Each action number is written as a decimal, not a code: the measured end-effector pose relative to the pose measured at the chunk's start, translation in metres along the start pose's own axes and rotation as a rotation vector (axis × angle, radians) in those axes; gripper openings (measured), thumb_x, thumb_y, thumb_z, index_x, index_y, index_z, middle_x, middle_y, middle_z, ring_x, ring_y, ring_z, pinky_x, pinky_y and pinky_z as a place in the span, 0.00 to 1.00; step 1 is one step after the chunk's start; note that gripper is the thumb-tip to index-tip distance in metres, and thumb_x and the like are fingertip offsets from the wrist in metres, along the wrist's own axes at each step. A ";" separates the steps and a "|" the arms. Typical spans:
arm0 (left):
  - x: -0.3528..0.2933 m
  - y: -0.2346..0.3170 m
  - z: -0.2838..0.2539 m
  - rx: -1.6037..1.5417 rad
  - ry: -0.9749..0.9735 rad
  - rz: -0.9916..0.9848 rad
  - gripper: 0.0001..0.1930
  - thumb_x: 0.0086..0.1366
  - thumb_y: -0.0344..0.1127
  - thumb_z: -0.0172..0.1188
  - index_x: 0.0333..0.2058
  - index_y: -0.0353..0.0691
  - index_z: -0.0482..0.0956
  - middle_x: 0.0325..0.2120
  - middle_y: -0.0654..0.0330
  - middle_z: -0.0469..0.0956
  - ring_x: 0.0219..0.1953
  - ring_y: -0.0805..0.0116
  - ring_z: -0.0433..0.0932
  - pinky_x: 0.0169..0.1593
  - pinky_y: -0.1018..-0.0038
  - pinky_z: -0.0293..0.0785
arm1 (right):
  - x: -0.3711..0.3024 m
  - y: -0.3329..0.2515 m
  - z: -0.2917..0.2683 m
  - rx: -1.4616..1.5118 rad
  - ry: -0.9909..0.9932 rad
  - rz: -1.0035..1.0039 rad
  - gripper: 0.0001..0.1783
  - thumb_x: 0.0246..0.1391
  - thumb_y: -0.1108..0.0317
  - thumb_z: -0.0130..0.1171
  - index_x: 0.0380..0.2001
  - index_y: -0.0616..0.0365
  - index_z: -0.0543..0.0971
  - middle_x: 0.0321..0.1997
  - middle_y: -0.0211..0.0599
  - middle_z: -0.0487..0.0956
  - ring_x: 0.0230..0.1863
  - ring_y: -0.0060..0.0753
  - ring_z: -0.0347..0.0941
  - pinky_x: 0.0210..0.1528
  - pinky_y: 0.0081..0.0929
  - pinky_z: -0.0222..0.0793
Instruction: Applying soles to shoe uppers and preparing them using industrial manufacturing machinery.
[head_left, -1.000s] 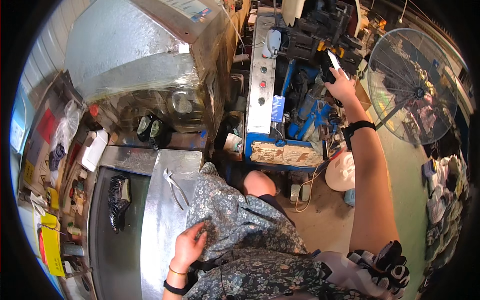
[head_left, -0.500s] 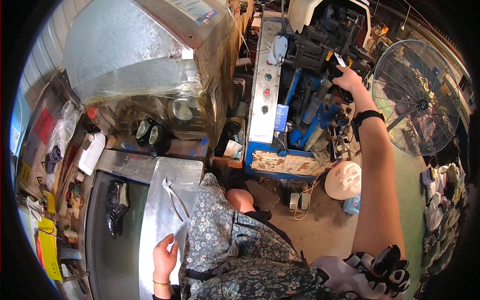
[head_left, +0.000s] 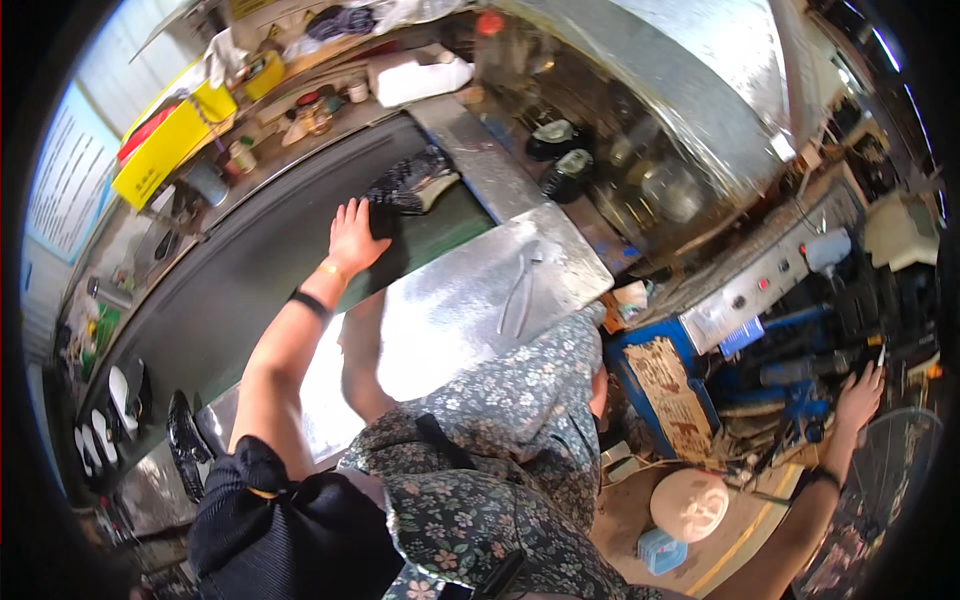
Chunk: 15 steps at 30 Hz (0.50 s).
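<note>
My left hand (head_left: 356, 240) reaches over the dark conveyor belt (head_left: 280, 240), fingers stretched out and nothing in them. Just beyond its fingertips lies a shiny black shoe upper (head_left: 410, 185) with a pale inside; whether they touch I cannot tell. A pair of metal pincers (head_left: 516, 300) rests on the bright metal sheet (head_left: 420, 340) between the belt and my lap. Far to the right, my right hand (head_left: 858, 400) is at the dark machine (head_left: 800, 350), its fingers extended beside a small white piece. Exactly what those fingertips touch is unclear.
Two black shoes (head_left: 562, 155) stand on the ledge past the sheet. Another black shoe (head_left: 187, 445) and several white-lined pieces (head_left: 118, 400) sit at the belt's left end. A white jug (head_left: 690, 505) and blue container (head_left: 662, 550) are on the floor, near the fan (head_left: 905, 450).
The view has swung left. My left hand has moved from beside the pincers out over the belt, close to the black upper. My right hand remains at the machine.
</note>
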<state>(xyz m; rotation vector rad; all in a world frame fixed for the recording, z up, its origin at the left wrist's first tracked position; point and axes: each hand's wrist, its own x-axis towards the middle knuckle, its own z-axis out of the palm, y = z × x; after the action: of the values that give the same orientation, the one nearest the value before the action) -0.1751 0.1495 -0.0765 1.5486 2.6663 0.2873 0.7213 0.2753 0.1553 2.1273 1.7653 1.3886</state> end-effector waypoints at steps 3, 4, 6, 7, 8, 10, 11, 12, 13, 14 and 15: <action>0.017 -0.030 -0.008 -0.102 -0.074 -0.074 0.51 0.49 0.50 0.71 0.67 0.43 0.51 0.65 0.47 0.58 0.65 0.46 0.60 0.65 0.60 0.59 | -0.074 -0.100 -0.025 0.531 0.075 -0.457 0.20 0.55 0.68 0.52 0.51 0.61 0.74 0.55 0.50 0.75 0.59 0.57 0.66 0.64 0.50 0.57; 0.022 -0.035 -0.009 -0.212 -0.123 -0.048 0.53 0.47 0.51 0.72 0.67 0.45 0.50 0.64 0.49 0.61 0.63 0.49 0.64 0.64 0.63 0.62 | -0.127 -0.142 -0.040 1.222 -0.119 -0.232 0.16 0.50 0.72 0.56 0.44 0.60 0.78 0.49 0.49 0.77 0.56 0.56 0.69 0.62 0.48 0.59; 0.035 -0.045 0.001 -0.133 -0.060 -0.095 0.49 0.45 0.50 0.73 0.64 0.44 0.59 0.55 0.50 0.72 0.56 0.52 0.72 0.60 0.66 0.68 | -0.217 -0.211 -0.069 1.051 -0.180 -0.326 0.12 0.39 0.77 0.63 0.33 0.58 0.80 0.45 0.47 0.78 0.52 0.53 0.71 0.55 0.45 0.66; 0.043 -0.047 0.006 -0.190 -0.111 -0.181 0.44 0.45 0.49 0.73 0.60 0.43 0.65 0.50 0.49 0.75 0.54 0.50 0.73 0.58 0.64 0.69 | -0.250 -0.233 -0.078 1.235 -0.289 -0.390 0.11 0.41 0.76 0.64 0.33 0.58 0.81 0.42 0.46 0.79 0.48 0.53 0.73 0.50 0.43 0.69; 0.048 -0.046 0.009 -0.246 -0.166 -0.264 0.39 0.45 0.48 0.73 0.57 0.42 0.71 0.45 0.49 0.79 0.51 0.49 0.75 0.56 0.63 0.70 | -0.289 -0.256 -0.079 1.344 -0.322 -0.247 0.10 0.44 0.75 0.64 0.35 0.61 0.81 0.41 0.47 0.80 0.43 0.52 0.76 0.47 0.39 0.71; 0.048 -0.019 -0.001 -0.176 -0.118 -0.210 0.30 0.46 0.45 0.72 0.47 0.36 0.77 0.38 0.48 0.81 0.44 0.52 0.80 0.51 0.65 0.74 | -0.327 -0.288 -0.084 1.533 -0.577 0.008 0.11 0.50 0.73 0.63 0.39 0.64 0.82 0.39 0.48 0.82 0.39 0.42 0.78 0.45 0.32 0.72; 0.045 -0.016 -0.007 -0.410 -0.249 -0.253 0.30 0.46 0.43 0.71 0.47 0.33 0.77 0.38 0.48 0.81 0.43 0.55 0.81 0.49 0.65 0.75 | -0.320 -0.297 -0.099 1.582 -0.619 0.056 0.12 0.52 0.72 0.62 0.40 0.65 0.81 0.39 0.47 0.83 0.38 0.37 0.79 0.44 0.29 0.73; 0.043 -0.011 -0.014 -0.640 -0.385 -0.285 0.29 0.47 0.42 0.71 0.46 0.31 0.77 0.38 0.49 0.81 0.41 0.58 0.81 0.47 0.65 0.76 | -0.303 -0.307 -0.120 1.629 -0.658 0.118 0.13 0.54 0.71 0.61 0.42 0.66 0.81 0.39 0.46 0.83 0.38 0.32 0.79 0.43 0.26 0.73; 0.027 -0.008 -0.014 -0.962 -0.471 -0.283 0.27 0.47 0.40 0.70 0.45 0.29 0.77 0.38 0.49 0.81 0.39 0.59 0.81 0.46 0.65 0.77 | -0.283 -0.313 -0.138 1.629 -0.633 0.121 0.12 0.55 0.72 0.60 0.42 0.65 0.81 0.38 0.43 0.84 0.39 0.25 0.79 0.41 0.24 0.73; 0.000 -0.004 -0.010 -1.282 -0.569 -0.275 0.25 0.48 0.38 0.69 0.43 0.28 0.78 0.38 0.50 0.81 0.38 0.61 0.81 0.45 0.64 0.78 | -0.267 -0.321 -0.145 1.706 -0.574 0.099 0.11 0.56 0.74 0.59 0.41 0.66 0.81 0.38 0.42 0.84 0.39 0.27 0.80 0.41 0.25 0.73; -0.027 0.010 -0.020 -1.433 -0.706 -0.225 0.25 0.50 0.38 0.67 0.46 0.29 0.77 0.39 0.49 0.81 0.38 0.60 0.81 0.45 0.64 0.78 | -0.250 -0.331 -0.153 1.721 -0.506 0.090 0.10 0.57 0.75 0.58 0.42 0.66 0.81 0.38 0.42 0.84 0.39 0.28 0.80 0.42 0.25 0.73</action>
<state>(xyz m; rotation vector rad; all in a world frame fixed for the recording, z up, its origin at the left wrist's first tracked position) -0.1561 0.1278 -0.0562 0.6311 1.3336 1.0496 0.3835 0.1157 -0.0814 2.4364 2.8300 -1.2797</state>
